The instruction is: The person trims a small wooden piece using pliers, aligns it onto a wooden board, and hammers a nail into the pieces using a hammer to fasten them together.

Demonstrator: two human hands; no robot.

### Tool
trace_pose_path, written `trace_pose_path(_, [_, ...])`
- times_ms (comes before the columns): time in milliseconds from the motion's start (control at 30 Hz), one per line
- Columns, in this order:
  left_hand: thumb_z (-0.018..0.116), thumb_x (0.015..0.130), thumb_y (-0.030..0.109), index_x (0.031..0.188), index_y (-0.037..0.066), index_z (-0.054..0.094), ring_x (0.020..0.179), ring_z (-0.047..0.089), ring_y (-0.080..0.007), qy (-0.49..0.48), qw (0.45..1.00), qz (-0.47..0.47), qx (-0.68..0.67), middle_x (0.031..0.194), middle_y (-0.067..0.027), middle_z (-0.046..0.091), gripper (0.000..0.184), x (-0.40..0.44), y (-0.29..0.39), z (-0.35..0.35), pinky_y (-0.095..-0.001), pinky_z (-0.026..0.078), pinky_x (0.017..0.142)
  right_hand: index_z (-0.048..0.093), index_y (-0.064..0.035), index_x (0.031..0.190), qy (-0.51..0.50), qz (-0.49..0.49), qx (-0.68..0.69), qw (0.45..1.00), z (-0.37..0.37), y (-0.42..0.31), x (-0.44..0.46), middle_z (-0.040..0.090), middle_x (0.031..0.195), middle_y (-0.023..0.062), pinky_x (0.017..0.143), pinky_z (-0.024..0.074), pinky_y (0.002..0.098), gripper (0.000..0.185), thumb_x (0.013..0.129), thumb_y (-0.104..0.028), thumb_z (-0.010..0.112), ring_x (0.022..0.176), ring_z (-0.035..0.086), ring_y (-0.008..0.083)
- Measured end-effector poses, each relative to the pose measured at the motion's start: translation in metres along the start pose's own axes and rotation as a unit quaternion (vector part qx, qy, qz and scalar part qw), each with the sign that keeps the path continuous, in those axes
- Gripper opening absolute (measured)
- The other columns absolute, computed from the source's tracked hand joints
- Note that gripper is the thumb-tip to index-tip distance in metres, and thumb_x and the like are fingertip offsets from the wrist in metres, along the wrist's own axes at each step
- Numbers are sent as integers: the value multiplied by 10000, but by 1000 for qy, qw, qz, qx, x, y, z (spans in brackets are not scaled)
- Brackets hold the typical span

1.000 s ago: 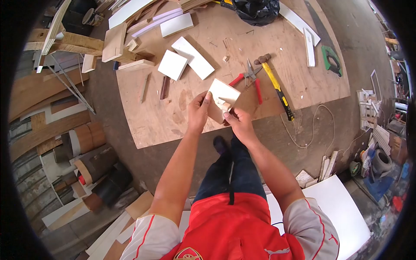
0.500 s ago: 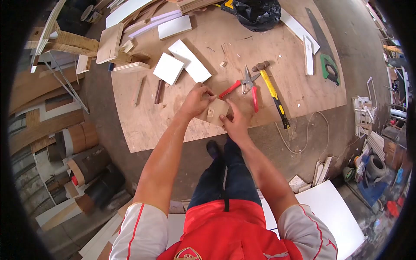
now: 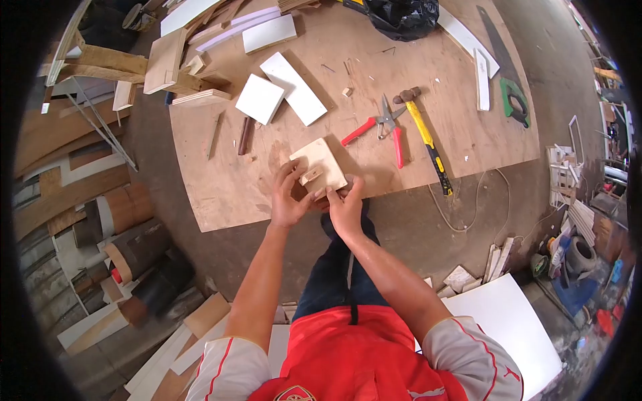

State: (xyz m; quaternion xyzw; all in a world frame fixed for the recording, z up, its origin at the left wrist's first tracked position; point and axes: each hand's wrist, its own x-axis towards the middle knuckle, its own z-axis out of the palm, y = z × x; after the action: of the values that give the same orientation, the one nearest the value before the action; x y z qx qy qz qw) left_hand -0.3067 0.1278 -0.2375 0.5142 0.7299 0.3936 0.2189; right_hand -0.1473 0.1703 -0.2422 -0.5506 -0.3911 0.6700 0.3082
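A square wooden block (image 3: 324, 155) with a small raised wooden piece (image 3: 311, 175) on its face is between my hands, close to the front edge of the plywood table (image 3: 234, 194). My left hand (image 3: 291, 198) curls its fingers along the left side, with the thumb at the near edge. At the near right corner my right hand (image 3: 346, 208) pinches the block between thumb and fingers. Red-handled snips (image 3: 386, 123) lie spread just beyond, and beside them a claw-less looking hammer (image 3: 422, 130) with a yellow and black handle.
Two white blocks (image 3: 293, 88) lie farther back, near a dark brown stick (image 3: 245, 136). A green-handled handsaw (image 3: 513, 100) and a black plastic bag (image 3: 401, 17) sit toward the far right. Wood offcuts (image 3: 167, 60) crowd the left corner; a cord (image 3: 468, 224) trails on the floor.
The block has turned and tilted between my hands, showing more of its face. My left hand has moved from the far side to the near left; my right hand has shifted nearer and left.
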Motion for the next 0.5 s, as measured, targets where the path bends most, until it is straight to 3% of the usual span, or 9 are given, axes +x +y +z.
trace_pose_path(100, [947, 706, 137, 1205, 56, 737, 1370, 549, -395, -27, 1000, 6, 0, 1450, -170, 617, 547, -14, 3, 9, -501, 485, 1136, 280, -50, 1386, -1, 22, 71, 997, -14, 24, -22, 682, 1029, 192, 560, 605, 313, 484, 1058, -49, 636, 705, 732, 197])
trace_pose_path(267, [940, 693, 68, 1179, 81, 750, 1356, 551, -397, -66, 996, 55, 12, 1399, -142, 638, 522, -37, 11, 20, -502, 501, 1114, 252, -99, 1390, 28, 37, 125, 991, -36, 54, -53, 685, 1057, 221, 575, 625, 332, 491, 1065, -39, 615, 705, 743, 230])
trace_pose_path(300, [947, 690, 113, 1143, 106, 760, 1337, 556, -400, -66, 994, 79, 30, 1357, -125, 649, 490, -37, 11, 20, -519, 494, 1109, 253, -98, 1389, 30, 35, 136, 990, -39, 59, -58, 685, 1060, 222, 578, 627, 335, 489, 1065, -38, 614, 702, 742, 232])
trace_pose_path(400, [934, 731, 232, 1222, 152, 758, 1378, 537, -402, -103, 977, 160, 96, 1442, -105, 632, 528, -37, 3, 14, -543, 441, 1155, 254, -95, 1392, 43, 34, 147, 988, -39, 73, -66, 684, 1069, 223, 587, 633, 343, 489, 1063, -35, 612, 701, 740, 236])
trace_pose_path(500, [872, 802, 419, 1412, 209, 689, 1506, 445, -398, -142, 955, 190, 177, 1606, -93, 537, 670, -36, -7, 13, -560, 352, 1236, 255, -86, 1394, 62, 32, 153, 986, -36, 79, -66, 686, 1073, 225, 597, 637, 349, 489, 1060, -24, 606, 708, 738, 236])
